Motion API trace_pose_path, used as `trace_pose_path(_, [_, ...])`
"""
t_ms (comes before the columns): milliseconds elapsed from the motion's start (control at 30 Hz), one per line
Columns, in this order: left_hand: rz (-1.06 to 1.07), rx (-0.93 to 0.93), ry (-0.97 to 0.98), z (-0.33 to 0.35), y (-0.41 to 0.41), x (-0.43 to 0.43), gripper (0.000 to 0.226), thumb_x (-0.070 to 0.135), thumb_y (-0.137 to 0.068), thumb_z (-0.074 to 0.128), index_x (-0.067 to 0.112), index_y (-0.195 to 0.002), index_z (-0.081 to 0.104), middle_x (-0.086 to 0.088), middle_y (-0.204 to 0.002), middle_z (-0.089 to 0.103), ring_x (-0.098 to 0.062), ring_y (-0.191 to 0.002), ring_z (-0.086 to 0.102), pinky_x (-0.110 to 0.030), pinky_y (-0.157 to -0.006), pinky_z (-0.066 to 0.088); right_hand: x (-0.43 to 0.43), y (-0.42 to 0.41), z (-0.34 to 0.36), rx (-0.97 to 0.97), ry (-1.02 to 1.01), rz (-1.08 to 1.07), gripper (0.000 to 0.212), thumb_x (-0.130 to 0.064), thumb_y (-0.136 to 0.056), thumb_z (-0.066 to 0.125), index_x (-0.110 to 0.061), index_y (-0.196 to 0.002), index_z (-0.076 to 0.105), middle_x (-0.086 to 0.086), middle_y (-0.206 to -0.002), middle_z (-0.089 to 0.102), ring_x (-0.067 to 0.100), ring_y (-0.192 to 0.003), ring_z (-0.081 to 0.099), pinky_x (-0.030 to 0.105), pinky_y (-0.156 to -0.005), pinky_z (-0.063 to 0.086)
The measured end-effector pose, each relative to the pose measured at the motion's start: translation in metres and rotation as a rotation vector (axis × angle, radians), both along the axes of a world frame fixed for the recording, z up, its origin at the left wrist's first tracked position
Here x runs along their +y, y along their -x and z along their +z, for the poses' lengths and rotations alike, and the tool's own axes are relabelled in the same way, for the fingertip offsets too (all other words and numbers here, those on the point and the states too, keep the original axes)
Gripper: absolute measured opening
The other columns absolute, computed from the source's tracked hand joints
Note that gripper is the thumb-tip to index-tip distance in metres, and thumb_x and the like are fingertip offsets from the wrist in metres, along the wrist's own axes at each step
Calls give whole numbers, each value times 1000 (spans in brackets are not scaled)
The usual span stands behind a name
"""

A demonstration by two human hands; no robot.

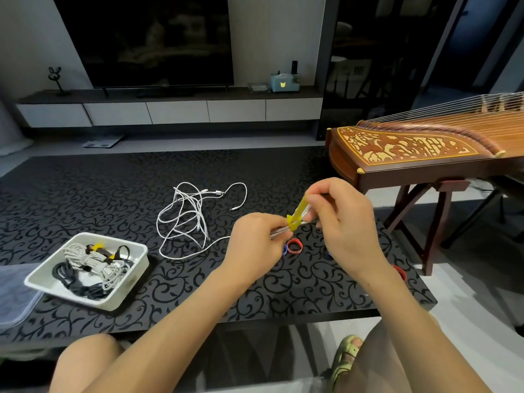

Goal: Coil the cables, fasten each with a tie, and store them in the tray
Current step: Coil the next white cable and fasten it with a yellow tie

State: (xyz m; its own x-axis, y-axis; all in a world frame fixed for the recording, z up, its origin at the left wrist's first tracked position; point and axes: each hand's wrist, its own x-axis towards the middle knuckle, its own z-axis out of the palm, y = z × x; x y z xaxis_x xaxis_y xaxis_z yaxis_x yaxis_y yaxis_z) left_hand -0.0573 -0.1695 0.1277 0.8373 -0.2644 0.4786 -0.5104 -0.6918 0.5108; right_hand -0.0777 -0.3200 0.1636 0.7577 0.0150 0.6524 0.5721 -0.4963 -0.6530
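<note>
Above the table's right half, my left hand grips a bundled white cable. A yellow tie wraps round that bundle, and my right hand pinches the tie's free end, pulling it up. A loose tangle of white cables lies on the table to the left of my hands. The white tray at the front left holds several coiled black and white cables with ties on them.
Red and blue rolled ties lie under my hands, and another red one sits near the table's right edge. A clear plastic lid lies at the far left. A wooden zither on a stand stands close on the right.
</note>
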Motion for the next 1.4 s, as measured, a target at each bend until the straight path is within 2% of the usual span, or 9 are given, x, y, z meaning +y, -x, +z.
trace_pose_path(100, [29, 159, 189, 7, -1, 1, 13, 21, -79, 71, 32, -83, 67, 12, -68, 66, -6, -69, 61, -26, -67, 47, 2, 9, -8, 154, -431, 230, 14, -9, -100, 40, -10, -93, 53, 8, -90, 69, 20, -83, 71, 29, -74, 58])
trace_pose_path(267, [-106, 358, 437, 14, 3, 2, 30, 13, -83, 67, 40, -85, 52, 3, -75, 69, -24, -71, 68, -51, -75, 53, 1, 10, -14, 242, -747, 400, 12, -16, -98, 36, -8, -92, 42, 2, -79, 66, 27, -80, 68, 38, -82, 55])
trace_pose_path(467, [-174, 420, 431, 16, 2, -2, 9, 49, -79, 46, 42, -81, 40, 11, -79, 63, -12, -66, 57, -31, -61, 39, 0, 15, -13, 224, -709, 417, 13, -13, -96, 35, -6, -90, 44, 4, -77, 62, 30, -78, 64, 31, -78, 54])
trace_pose_path(567, [-188, 412, 400, 13, 3, -4, 23, 62, -82, 36, 40, -79, 42, 16, -78, 63, -6, -67, 58, -33, -69, 45, -1, 16, -13, 226, -695, 405, 14, -8, -99, 33, -6, -90, 43, 5, -76, 61, 27, -76, 63, 28, -76, 53])
trace_pose_path(700, [-112, 339, 327, 7, 4, -9, 23, 39, -99, 37, 35, -77, 44, 19, -72, 59, -6, -67, 60, -45, -81, 50, 0, 20, -12, 218, -633, 395, 14, -16, -97, 39, -5, -89, 45, 3, -74, 61, 23, -73, 63, 29, -73, 53])
trace_pose_path(933, [100, 209, 319, 4, 0, -22, 24, 24, -98, 41, 23, -75, 42, 15, -63, 58, -5, -63, 60, -24, -67, 42, 4, 37, -25, 109, -410, 244, 12, -6, -91, 43, -10, -85, 53, 9, -74, 63, 27, -75, 66, 46, -75, 55])
trace_pose_path(1100, [92, 80, 257, 2, 5, -21, 24, 24, -100, 40, 21, -77, 41, 3, -64, 59, -12, -64, 57, -22, -62, 38, 0, 36, -29, 339, -637, 214, 9, -7, -84, 52, -4, -76, 53, 6, -52, 50, 26, -54, 53, 37, -66, 54])
trace_pose_path(1200, [74, -3, 221, 0, 7, -22, 22, 24, -101, 40, 19, -79, 43, 2, -57, 54, -10, -58, 53, -20, -55, 36, 1, 21, -28, 531, -478, 35, 18, -20, -88, 64, -4, -80, 61, 2, -42, 44, 17, -40, 43, 32, -53, 43])
trace_pose_path(1400, [1, 18, 149, 3, 5, -20, 13, 25, -101, 40, 24, -88, 40, 11, -55, 44, 0, -59, 49, -14, -53, 32, 7, 6, -17, 655, -331, 103, 28, -19, -91, 59, -6, -66, 60, -11, -41, 34, 3, -36, 27, 15, -39, 24])
